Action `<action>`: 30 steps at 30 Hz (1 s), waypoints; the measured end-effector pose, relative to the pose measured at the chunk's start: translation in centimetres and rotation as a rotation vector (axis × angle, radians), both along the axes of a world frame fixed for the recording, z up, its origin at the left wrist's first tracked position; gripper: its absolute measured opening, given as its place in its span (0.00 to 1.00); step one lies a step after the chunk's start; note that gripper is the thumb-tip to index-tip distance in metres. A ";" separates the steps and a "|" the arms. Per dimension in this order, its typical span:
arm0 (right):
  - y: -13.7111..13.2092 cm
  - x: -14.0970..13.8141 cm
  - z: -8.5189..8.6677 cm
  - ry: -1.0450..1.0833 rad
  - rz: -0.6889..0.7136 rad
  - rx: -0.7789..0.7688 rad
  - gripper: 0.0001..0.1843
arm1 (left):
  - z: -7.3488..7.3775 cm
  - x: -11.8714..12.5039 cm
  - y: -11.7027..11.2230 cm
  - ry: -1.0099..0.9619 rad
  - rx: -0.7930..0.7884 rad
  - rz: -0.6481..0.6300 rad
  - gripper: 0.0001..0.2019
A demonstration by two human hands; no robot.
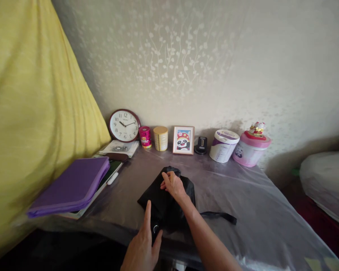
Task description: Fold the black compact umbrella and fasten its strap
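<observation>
A crumpled black fabric item (166,210), loosely folded, lies near the front of the table; its kind is unclear. A flat black strap (222,215) trails from it to the right. My left hand (142,244) is at its near left edge, index finger straight and thumb on the other side, with a dark part bearing a pale ring mark between them. The remaining left fingers are hidden. Over the upper part of the fabric lies my right hand (173,184), its fingers loosely bent and slightly apart, touching or just above the cloth.
Along the wall stand a clock (124,125), a pink can (145,137), a yellow-lidded jar (161,139), a panda picture frame (183,140), a small black device (201,145) and two tubs (224,146). A purple folder (70,184) lies left, beside a yellow curtain (39,94).
</observation>
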State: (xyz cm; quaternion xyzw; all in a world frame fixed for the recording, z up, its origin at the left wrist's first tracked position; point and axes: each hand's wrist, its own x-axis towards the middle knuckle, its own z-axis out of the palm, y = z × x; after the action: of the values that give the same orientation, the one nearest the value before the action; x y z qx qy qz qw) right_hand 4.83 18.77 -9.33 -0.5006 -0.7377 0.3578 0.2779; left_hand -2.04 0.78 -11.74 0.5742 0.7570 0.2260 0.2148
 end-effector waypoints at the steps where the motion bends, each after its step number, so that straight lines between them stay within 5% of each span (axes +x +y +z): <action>1: -0.2 -0.1 0.2 -0.011 0.019 0.017 0.16 | 0.2 0.0 0.0 0.028 -0.024 -0.021 0.35; 8: -2.5 0.1 0.3 -0.221 0.088 0.334 0.11 | 0.6 0.0 1.6 0.255 -0.239 -0.114 0.34; 15: -5.2 3.4 0.0 0.048 0.467 0.587 0.13 | -0.7 -0.2 1.8 0.265 -0.247 -0.097 0.33; 18: -5.1 4.2 -0.4 0.038 0.497 0.597 0.14 | -0.6 -0.1 1.7 0.224 -0.217 -0.080 0.33; 26: 3.0 2.4 -2.4 -0.104 0.421 0.642 0.16 | 0.6 0.2 2.0 0.172 -0.265 -0.040 0.34; 30: 7.0 2.0 -2.1 -0.219 0.253 0.565 0.16 | 0.3 0.0 1.9 0.149 -0.238 -0.027 0.34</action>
State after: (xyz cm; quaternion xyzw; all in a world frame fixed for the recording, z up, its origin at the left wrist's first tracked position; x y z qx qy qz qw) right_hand 6.86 25.76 -11.42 -0.3437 -0.8896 0.1145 0.2782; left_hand -2.03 2.72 -11.42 0.5701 0.7844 0.0886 0.2277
